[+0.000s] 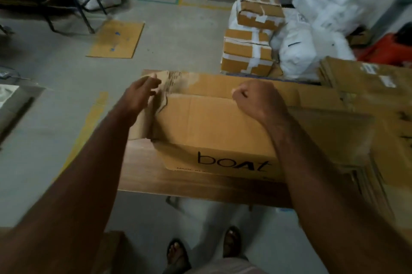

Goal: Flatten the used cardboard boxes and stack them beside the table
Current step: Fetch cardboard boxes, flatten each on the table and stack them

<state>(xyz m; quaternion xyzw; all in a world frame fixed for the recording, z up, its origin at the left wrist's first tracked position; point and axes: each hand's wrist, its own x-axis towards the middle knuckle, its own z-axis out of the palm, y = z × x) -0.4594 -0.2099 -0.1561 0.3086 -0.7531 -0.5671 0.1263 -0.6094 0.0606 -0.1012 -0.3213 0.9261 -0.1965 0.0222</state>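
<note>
The cardboard box [214, 126] printed "boat" lies on the wooden worktop [142, 175] directly ahead of the person, its long axis running left to right across the body, so each of the hands meets one end of its top. The left hand [142, 93] is at the torn left corner, fingers loosely curled against the ragged flap [160, 86]; whether it actually pinches the flap is too blurred to tell. The right hand [256, 99] is clenched at the far top edge, and seems to grip that edge, though the fingers are hidden. The box is not yet flat. A pile of flattened boxes [365, 104] lies touching it on the right, so the right hand is nearer to it. Judging from this, collapsing it calls for pushing along the short axis
</note>
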